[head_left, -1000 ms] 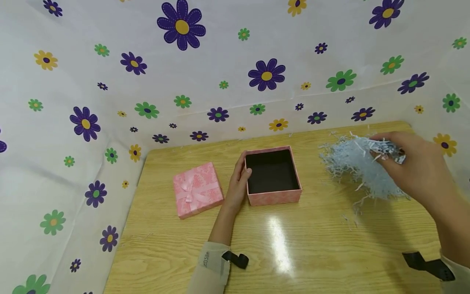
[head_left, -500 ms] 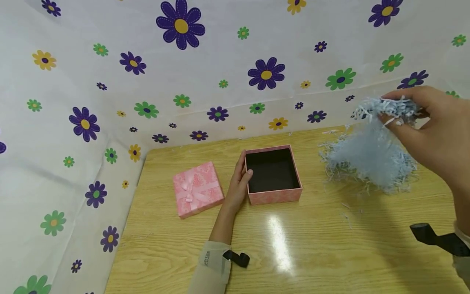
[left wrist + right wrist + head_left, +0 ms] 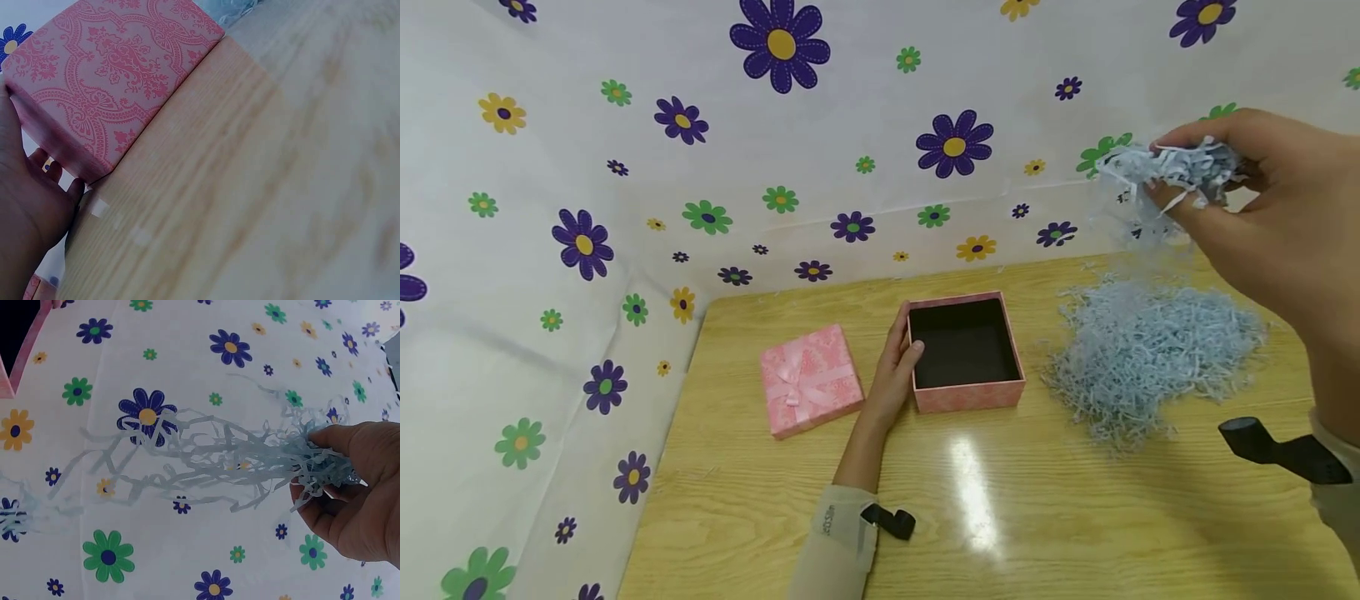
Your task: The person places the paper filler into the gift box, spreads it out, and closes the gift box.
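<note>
An open pink gift box (image 3: 970,397) with a black inside stands on the table, and my left hand (image 3: 891,379) holds its left wall, thumb over the rim. In the left wrist view the patterned side of the box (image 3: 119,75) rises beside the fingers. Up at the right, my right hand (image 3: 1285,200) pinches a tuft of light blue shredded paper (image 3: 1198,171) between thumb and fingers. Loose strands trail from that tuft (image 3: 250,459) in the right wrist view. Below it a wide heap of the same shredded paper (image 3: 1157,350) lies on the table.
Left of the box lies its pink lid (image 3: 811,382) with a ribbon bow. The wooden table (image 3: 760,517) ends at a white flower-print sheet (image 3: 865,108) hanging behind and at the left. A few stray shreds lie near the table's back edge.
My right hand has lifted from the heap, up toward the back, carrying the tuft of shredded paper; strands have dropped back onto the heap. My left hand has stayed on the gift box.
</note>
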Demonstrator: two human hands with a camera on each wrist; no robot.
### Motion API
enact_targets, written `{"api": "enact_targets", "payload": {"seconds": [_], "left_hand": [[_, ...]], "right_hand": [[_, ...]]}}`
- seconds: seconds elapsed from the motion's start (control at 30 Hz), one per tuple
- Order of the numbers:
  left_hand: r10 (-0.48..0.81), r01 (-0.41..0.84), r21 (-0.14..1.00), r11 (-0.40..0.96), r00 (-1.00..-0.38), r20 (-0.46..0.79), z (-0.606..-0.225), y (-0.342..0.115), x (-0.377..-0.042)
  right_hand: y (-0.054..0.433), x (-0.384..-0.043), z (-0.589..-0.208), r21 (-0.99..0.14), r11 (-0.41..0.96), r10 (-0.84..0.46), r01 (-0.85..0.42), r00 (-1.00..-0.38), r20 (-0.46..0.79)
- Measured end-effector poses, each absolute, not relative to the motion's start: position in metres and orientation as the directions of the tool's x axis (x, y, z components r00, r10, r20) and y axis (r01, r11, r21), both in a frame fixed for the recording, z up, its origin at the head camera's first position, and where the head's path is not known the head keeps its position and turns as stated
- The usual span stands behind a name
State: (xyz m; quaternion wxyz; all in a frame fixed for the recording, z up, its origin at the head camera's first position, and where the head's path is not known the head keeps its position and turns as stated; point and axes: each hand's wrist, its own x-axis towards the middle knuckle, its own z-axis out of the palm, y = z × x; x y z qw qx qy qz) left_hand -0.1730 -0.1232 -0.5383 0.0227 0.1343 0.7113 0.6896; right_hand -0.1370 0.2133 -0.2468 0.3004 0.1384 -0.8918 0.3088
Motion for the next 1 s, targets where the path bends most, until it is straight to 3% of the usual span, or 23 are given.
{"api": "enact_targets", "payload": {"seconds": [0.3,0.53,0.77,1.0], "left_hand": [[0.214,0.172,0.984,0.042,-0.964,0.159,-0.542,-0.129,-0.174],[0.243,0.166,0.985,-0.039,-0.955,0.17,-0.541,-0.128,-0.175],[0.246,0.149,0.983,-0.103,-0.954,0.17,-0.543,-0.127,-0.175],[0.241,0.147,0.981,-0.126,-0.955,0.174,-0.542,-0.122,-0.176]], "right_hand": [[0.161,-0.149,-0.242,-0.501,0.641,-0.182,-0.582,-0.749,0.637],[0.118,-0.164,-0.25,-0.525,0.543,-0.3,-0.655,-0.735,0.608],[0.087,-0.182,-0.27,-0.635,0.433,-0.32,-0.64,-0.768,0.555],[0.086,-0.196,-0.324,-0.674,0.485,-0.359,-0.558,-0.829,0.429]]}}
